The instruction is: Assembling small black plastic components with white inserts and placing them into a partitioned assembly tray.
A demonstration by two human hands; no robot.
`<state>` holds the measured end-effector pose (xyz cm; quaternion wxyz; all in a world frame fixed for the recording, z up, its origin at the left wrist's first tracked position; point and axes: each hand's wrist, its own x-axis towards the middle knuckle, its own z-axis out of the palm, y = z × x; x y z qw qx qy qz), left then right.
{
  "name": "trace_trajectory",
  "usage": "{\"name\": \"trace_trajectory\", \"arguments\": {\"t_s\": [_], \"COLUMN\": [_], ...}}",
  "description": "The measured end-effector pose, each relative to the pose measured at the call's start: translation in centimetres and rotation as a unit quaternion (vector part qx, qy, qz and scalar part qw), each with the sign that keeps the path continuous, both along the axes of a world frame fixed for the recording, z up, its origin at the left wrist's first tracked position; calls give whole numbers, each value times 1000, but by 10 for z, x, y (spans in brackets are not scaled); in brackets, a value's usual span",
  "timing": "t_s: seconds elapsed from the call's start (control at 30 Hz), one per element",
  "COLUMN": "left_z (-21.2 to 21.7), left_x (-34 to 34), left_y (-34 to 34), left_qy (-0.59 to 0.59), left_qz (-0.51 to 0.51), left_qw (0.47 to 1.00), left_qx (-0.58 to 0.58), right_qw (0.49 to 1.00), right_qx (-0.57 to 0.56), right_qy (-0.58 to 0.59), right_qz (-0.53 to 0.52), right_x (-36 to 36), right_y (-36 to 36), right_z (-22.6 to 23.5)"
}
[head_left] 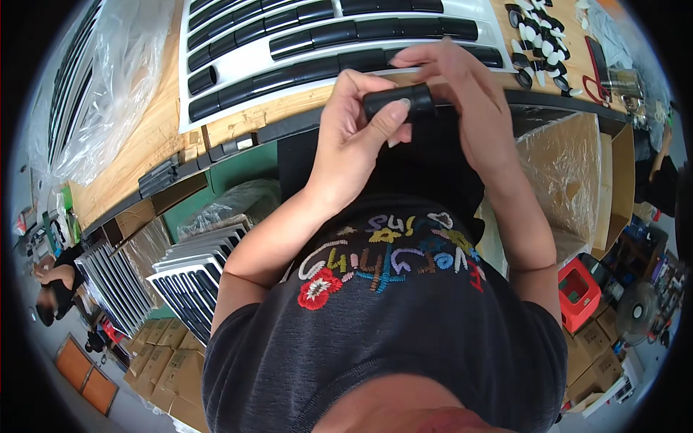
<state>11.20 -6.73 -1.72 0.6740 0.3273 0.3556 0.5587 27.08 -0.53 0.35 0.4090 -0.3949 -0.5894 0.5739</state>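
Note:
A short, glossy black cylinder (419,99) lies across my left hand (343,141). The fingers wrap behind it and the thumb presses on its front. At the cylinder's right end is my right hand (473,101), slightly blurred, its fingers stretched out to the left above the cylinder. Whether the right palm touches that end, I cannot tell. Beyond both hands, a white sheet (234,66) on the table carries rows of similar black cylinders (310,70). One of them, a lone cylinder (202,80), stands at the left with a gap beside it.
Small black and white oval pieces (538,43) are heaped at the right, near red-handled scissors (595,88). Clear plastic (119,86) covers more black strips at the left. Below the wooden table (159,137) are stacked trays (189,292), a cardboard box (613,173) and a red stool (577,294).

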Motion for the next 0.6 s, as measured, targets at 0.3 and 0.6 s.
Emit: {"name": "trace_trajectory", "arguments": {"t_s": [0.3,0.6], "left_z": [-5,-3], "left_x": [6,12], "left_y": [-1,-11], "left_qy": [9,-91], "left_qz": [39,60], "left_qw": [999,994], "left_qx": [27,6], "right_qw": [994,984], "right_qx": [-17,111], "right_qy": [-105,-122], "right_qz": [-20,-68], "right_x": [3,-2], "right_y": [-22,-38], "right_z": [20,22]}}
